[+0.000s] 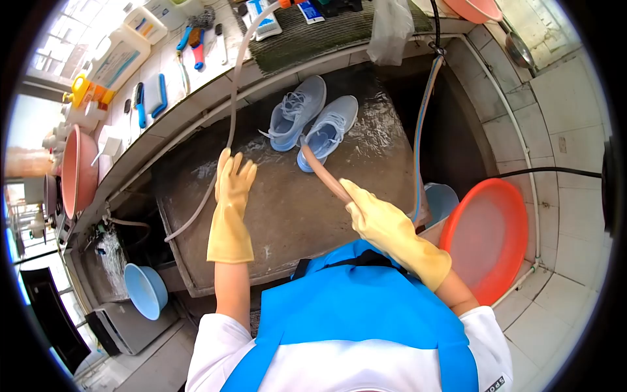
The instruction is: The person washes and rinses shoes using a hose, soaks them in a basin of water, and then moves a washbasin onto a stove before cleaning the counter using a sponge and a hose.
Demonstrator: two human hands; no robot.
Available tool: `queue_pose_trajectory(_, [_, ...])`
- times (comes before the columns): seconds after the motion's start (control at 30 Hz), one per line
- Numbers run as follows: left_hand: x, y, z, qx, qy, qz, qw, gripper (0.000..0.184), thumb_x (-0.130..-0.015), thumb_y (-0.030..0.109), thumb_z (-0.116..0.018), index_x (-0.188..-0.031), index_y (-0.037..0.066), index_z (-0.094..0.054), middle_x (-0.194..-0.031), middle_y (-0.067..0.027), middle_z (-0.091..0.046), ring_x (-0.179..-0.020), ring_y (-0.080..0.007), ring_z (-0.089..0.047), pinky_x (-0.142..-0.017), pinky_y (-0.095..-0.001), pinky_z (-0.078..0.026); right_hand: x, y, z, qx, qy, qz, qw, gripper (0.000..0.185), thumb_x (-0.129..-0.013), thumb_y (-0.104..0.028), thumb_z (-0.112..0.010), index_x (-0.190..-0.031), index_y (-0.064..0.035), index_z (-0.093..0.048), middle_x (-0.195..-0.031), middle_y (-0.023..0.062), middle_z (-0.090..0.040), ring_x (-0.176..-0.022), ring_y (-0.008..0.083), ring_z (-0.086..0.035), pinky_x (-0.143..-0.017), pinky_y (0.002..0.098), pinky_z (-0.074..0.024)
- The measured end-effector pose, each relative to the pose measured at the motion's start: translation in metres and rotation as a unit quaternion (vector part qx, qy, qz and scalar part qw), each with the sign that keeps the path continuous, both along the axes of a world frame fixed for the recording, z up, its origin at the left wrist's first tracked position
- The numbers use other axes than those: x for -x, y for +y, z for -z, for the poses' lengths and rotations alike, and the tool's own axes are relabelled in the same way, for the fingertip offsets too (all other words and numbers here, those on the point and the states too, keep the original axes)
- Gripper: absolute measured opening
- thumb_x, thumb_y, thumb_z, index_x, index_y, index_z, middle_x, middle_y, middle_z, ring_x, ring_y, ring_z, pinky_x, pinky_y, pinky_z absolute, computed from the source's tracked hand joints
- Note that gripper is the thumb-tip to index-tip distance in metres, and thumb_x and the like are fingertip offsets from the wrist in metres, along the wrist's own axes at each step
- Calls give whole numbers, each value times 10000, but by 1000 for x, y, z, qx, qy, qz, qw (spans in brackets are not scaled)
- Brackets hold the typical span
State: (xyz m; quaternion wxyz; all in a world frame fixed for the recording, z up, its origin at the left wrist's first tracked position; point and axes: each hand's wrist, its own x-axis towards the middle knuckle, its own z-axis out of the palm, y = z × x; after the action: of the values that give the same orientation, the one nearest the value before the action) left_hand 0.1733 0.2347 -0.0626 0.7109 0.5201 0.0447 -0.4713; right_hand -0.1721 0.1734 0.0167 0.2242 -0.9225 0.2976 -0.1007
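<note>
Both of my hands wear yellow rubber gloves. My right hand (385,225) is closed around a tan hose (325,178), whose end reaches the opening of the nearer light blue sneaker (330,134). The other sneaker (297,111) lies beside it, laces loose, on the wet dark slab (294,215). My left hand (234,189) is over the slab's left part, fingers stretched out and apart. A thin pale hose (234,98) hangs down from the ledge and passes behind or against that hand; whether they touch I cannot tell.
Brushes (197,47), bottles (121,55) and tubes (264,21) line the tiled ledge. A red basin (486,242) leans at the right, near a striped hose (421,130). At the lower left sits a blue basin (145,291); a pink basin (78,171) stands above it.
</note>
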Motion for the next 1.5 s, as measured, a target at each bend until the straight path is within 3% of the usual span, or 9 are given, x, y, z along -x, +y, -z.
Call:
queue_pose_trajectory(0.17, [-7, 56, 16, -34, -32, -8, 999, 507, -1068, 215, -553, -1556, 137, -435, -1638, -171, -358, -1441, -407, -441, -1166, -469, -431, -53, -22, 25, -137, -45, 9, 989, 467, -1042, -218, -541, -1434, 25, -465, -1054, 225, -682, -915, 381, -698, -798, 459, -571])
queue_pose_trajectory(0.23, [-6, 62, 27, -36, -62, 19, 997, 483, -1063, 219, -568, -1511, 65, -476, -1600, -189, -413, -1461, -376, -428, -1179, -451, -425, -49, -17, 74, 120, 100, -69, 985, 457, -908, -108, -608, -1344, 19, -565, -1117, 62, -642, -1091, 177, -648, -901, 228, -551])
queue_pose_trajectory(0.33, [10, 49, 26, -53, -65, 41, 996, 454, -1042, 222, -615, -1439, 19, -528, -1521, -199, -504, -1441, -333, -468, -1165, -442, -446, -33, -15, 66, 163, -28, -13, 986, 516, -943, -131, -609, -1431, -5, -497, -1020, 49, -655, -973, 121, -669, -803, 227, -546])
queue_pose_trajectory(0.43, [28, 25, 22, -83, -55, 64, 993, 451, -1003, 241, -687, -1374, 11, -576, -1426, -185, -596, -1362, -299, -561, -1112, -417, -501, -11, -26, -8, -185, 53, 75, 978, 530, -993, -156, -599, -1491, -58, -446, -951, 33, -659, -798, 97, -669, -678, 261, -536])
queue_pose_trajectory(0.5, [40, 10, 23, -84, -56, 95, 990, 452, -985, 253, -714, -1347, 9, -596, -1384, -180, -629, -1325, -288, -595, -1086, -384, -522, 4, -30, -11, -316, 109, 168, 927, 459, -1078, -260, -473, -1483, -51, -423, -1244, 234, -649, -1001, 407, -688, -851, 495, -555])
queue_pose_trajectory(0.93, [128, -38, -14, 42, 26, 436, 899, 521, -1058, 430, -575, -1359, 5, -598, -1369, -166, -637, -1312, -282, -596, -1111, -418, -464, 29, -27, 10, -301, 8, 166, 939, 515, -1045, -209, -514, -1519, -46, -397, -1177, 215, -674, -969, 375, -693, -834, 455, -568])
queue_pose_trajectory(1.17, [164, -58, -21, -40, -33, 458, 888, 452, -1078, 364, -546, -1360, 15, -599, -1377, -140, -628, -1338, -265, -578, -1125, -404, -460, 23, -58, 56, -564, -215, 431, 671, 537, -1083, -237, -500, -1590, -139, -356, -1103, 66, -610, -727, 144, -629, -688, 284, -574])
queue_pose_trajectory(1.27, [158, -51, -13, -70, -16, 425, 902, 416, -1079, 318, -557, -1363, 16, -599, -1373, -128, -632, -1314, -247, -594, -1093, -378, -489, 9, -80, 76, -519, -179, 416, 725, 548, -1074, -356, -530, -1538, -86, -421, -1309, 135, -631, -1051, 173, -672, -1010, 365, -512])
queue_pose_trajectory(1.5, [128, -3, 1, -170, -10, 300, 939, 391, -1075, 269, -579, -1385, 32, -593, -1384, -125, -632, -1311, -248, -597, -1073, -370, -512, 70, -324, 85, -70, -370, 523, 765, 255, -993, -226, -556, -897, 7, -520, -789, 152, -519, -735, 240, -429, -714, 444, -454])
